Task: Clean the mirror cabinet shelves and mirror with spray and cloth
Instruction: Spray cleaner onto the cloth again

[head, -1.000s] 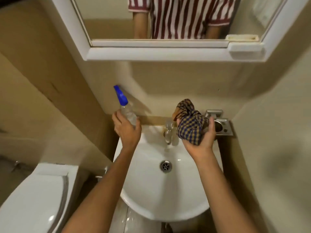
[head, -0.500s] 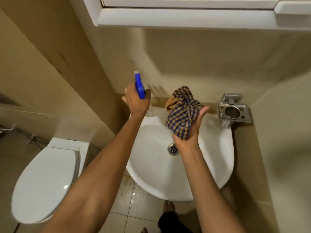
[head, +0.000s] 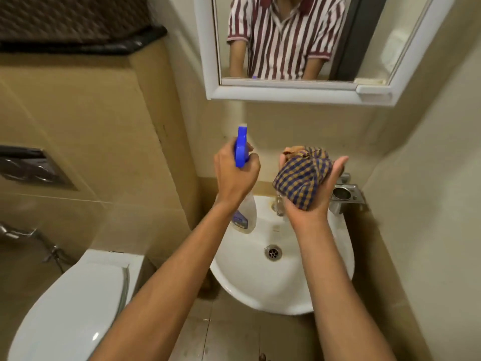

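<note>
A white-framed mirror cabinet [head: 286,96] hangs on the wall above the basin, its mirror door [head: 364,43] closed and reflecting a person in a striped shirt. My left hand [head: 235,175] grips a spray bottle [head: 244,214] with a blue trigger head, nozzle pointing up toward the cabinet. My right hand [head: 312,201] holds a bunched blue-and-yellow checked cloth [head: 303,177] beside it, over the basin's back edge. The cabinet shelves are hidden behind the door.
A white wash basin [head: 250,277] with a drain sits below my hands, its tap mostly hidden behind the cloth. A metal cup holder [head: 347,195] is fixed to the right wall corner. A closed white toilet [head: 70,303] stands at lower left, a flush plate [head: 31,168] above it.
The view has tilted up, so the mirror is back in sight. My left hand has raised the spray bottle off the basin edge; my right hand keeps the cloth.
</note>
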The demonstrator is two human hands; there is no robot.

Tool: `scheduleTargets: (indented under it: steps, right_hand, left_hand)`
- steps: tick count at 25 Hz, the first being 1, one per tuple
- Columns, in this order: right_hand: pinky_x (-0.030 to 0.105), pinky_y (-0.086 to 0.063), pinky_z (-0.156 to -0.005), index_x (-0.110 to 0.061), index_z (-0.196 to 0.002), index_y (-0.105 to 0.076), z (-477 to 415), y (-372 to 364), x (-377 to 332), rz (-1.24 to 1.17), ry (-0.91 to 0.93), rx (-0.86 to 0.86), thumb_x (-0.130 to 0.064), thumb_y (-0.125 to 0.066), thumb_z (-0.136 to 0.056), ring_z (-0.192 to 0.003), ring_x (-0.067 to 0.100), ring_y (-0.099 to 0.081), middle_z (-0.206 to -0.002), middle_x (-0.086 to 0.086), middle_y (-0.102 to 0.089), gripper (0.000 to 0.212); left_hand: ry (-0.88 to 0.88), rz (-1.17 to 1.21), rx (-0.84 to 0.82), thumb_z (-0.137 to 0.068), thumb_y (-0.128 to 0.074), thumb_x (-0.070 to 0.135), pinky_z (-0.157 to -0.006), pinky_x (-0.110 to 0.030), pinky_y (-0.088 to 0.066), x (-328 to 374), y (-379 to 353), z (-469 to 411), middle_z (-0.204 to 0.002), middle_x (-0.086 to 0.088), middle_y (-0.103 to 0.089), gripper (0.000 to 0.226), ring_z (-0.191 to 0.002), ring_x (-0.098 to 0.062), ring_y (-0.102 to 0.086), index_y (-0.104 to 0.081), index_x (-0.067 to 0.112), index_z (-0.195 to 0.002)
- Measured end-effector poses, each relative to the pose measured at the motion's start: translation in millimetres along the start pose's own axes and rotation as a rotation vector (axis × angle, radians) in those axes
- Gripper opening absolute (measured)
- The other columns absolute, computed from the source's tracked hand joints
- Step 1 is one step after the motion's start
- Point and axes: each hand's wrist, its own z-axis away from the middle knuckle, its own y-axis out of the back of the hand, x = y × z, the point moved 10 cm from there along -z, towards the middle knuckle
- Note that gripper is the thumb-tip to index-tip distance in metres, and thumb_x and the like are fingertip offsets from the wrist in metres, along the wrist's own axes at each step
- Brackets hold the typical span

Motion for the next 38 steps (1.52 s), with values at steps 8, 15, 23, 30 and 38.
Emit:
scheduleTargets:
  steps: [8, 15, 23, 30, 38]
  right_hand:
    - [0.035, -0.056, -0.089, -0.013, -0.137, -0.055, 1.3, -169.0, -143.2, 0.005, 0.283, -0.133, -0.073, -0.033, -0.089, -0.106, 0.023, -0.068, -0.124, 0.007, -0.066, 0.079]
    - [0.026, -0.057, -0.067, -0.018, -0.079, -0.069, 20.4, -276.3, -219.1, -0.024, 0.327, -0.322, -0.073, -0.040, -0.088, -0.075, 0.013, -0.072, -0.078, 0.003, -0.071, 0.062]
    - [0.041, -0.048, -0.080, -0.007, -0.141, -0.046, 16.8, -251.9, -251.7, 0.059, 0.347, -0.185, -0.069, -0.061, -0.067, -0.120, 0.035, -0.057, -0.134, 0.023, -0.056, 0.098]
    - [0.038, -0.052, -0.073, -0.013, -0.135, -0.051, 4.4, -217.0, -280.1, 0.096, 0.422, -0.071, -0.071, -0.064, -0.071, -0.104, 0.030, -0.064, -0.125, 0.014, -0.063, 0.088]
    - [0.037, -0.051, -0.070, -0.015, -0.136, -0.051, -1.9, -207.5, -278.9, 0.100, 0.433, -0.059, -0.069, -0.067, -0.068, -0.110, 0.030, -0.063, -0.127, 0.014, -0.063, 0.089]
  left_hand:
    - [-0.122, -0.022, 0.120, -0.074, -0.060, 0.008, -0.046, -0.023, -0.029, 168.9, 87.6, -89.5, -0.045, 0.003, -0.038, 0.029, -0.042, -0.012, -0.031, -0.044, 0.014, -0.051]
    - [-0.231, 0.074, 0.170, -0.078, -0.063, 0.013, -0.053, -0.036, -0.049, 284.5, 140.7, -174.7, -0.049, -0.003, -0.048, 0.026, -0.047, -0.021, -0.048, -0.051, 0.014, -0.054]
    - [-0.214, 0.026, 0.082, -0.075, -0.074, 0.031, -0.064, -0.044, -0.059, 325.5, 111.0, -223.2, -0.060, -0.008, -0.064, 0.026, -0.055, -0.027, -0.063, -0.063, 0.008, -0.069]
    - [-0.389, 0.035, -0.206, -0.081, -0.071, 0.024, -0.065, -0.036, -0.057, 366.1, 6.9, -184.7, -0.065, -0.013, -0.064, 0.018, -0.055, -0.016, -0.056, -0.063, 0.009, -0.074]
    - [-0.254, 0.133, -0.157, -0.081, -0.071, 0.026, -0.063, -0.036, -0.056, 331.0, 9.6, -175.3, -0.059, -0.009, -0.056, 0.021, -0.054, -0.021, -0.056, -0.058, 0.014, -0.069]
